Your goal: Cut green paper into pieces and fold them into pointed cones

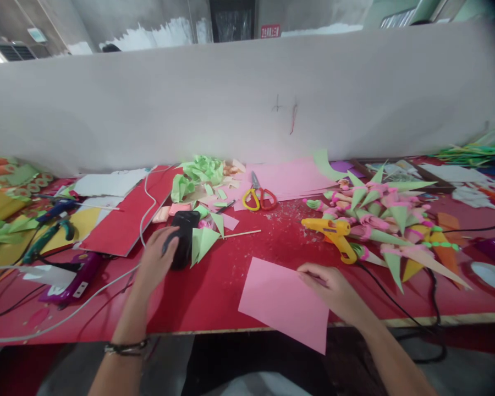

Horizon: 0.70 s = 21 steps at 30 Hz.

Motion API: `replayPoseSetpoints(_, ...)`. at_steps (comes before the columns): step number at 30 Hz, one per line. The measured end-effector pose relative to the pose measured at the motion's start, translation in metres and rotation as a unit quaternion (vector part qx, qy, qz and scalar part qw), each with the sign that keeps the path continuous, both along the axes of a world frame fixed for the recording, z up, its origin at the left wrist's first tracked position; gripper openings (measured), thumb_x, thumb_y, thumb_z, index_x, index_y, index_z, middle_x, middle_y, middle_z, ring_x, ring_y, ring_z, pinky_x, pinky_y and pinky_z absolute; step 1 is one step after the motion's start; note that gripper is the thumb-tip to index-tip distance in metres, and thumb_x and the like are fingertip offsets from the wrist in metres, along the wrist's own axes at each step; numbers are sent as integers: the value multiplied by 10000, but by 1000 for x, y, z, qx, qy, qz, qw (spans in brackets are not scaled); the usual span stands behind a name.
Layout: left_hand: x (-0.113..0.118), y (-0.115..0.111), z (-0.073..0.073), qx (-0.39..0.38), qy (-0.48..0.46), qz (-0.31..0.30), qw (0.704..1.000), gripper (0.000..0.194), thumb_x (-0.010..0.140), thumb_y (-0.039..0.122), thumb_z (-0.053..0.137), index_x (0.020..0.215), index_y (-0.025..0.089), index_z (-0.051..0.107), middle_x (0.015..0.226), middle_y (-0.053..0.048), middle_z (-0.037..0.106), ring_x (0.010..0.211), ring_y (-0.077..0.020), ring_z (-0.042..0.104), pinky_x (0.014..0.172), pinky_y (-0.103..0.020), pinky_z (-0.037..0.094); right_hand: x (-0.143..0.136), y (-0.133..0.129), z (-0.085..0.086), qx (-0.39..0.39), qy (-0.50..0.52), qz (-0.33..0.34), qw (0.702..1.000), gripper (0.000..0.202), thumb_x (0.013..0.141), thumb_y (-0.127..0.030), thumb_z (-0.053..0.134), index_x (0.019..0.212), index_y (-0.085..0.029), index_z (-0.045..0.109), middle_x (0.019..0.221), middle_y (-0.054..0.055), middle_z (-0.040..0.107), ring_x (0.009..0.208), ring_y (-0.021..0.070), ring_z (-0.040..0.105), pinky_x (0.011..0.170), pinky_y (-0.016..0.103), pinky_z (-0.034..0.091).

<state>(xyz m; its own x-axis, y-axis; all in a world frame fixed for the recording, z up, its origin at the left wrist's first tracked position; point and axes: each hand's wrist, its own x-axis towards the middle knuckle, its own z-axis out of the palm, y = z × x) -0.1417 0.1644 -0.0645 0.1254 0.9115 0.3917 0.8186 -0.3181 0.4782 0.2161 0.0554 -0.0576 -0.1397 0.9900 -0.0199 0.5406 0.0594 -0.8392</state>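
Observation:
My right hand (332, 289) pinches the upper right edge of a pink sheet of paper (284, 302). The sheet lies over the table's near edge, its lower corner hanging past it. At the left, my left hand (159, 256) touches the left side of a black phone (184, 239) lying on the table, with thumb and fingers apart. Green paper pieces (205, 243) lie against the phone's right side. A thin stick (242, 234) rests just beyond them. Scissors (259, 198) with yellow and red handles lie farther back.
A yellow glue gun (334, 234) lies right of the sheet, beside a heap of green and pink paper cones (379, 212). Pink sheets (289, 179) and crumpled green paper (204, 169) lie at the back. White cables and a purple power strip (76, 280) are at left. A pale partition (231, 104) stands behind.

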Motion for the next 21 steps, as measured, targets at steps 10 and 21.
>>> replayPoseSetpoints(10,-53,2,-11,-206,99,33,973,730,698,609,401,1271,156,376,1321,-107,418,1228,-323,325,986,-447,276,-4,3,-17,-17,9,-7,1000,264,832,-365,411,744,-174,570,694,6,579,693,155,534,605,224,396)
replayPoseSetpoints(21,-50,5,-21,-220,167,73,958,797,665,629,403,1283,126,374,1361,-116,344,1244,-344,252,1011,-431,214,-3,0,-19,-31,15,-15,999,269,822,-379,415,739,-177,572,702,10,588,694,159,540,601,226,401)
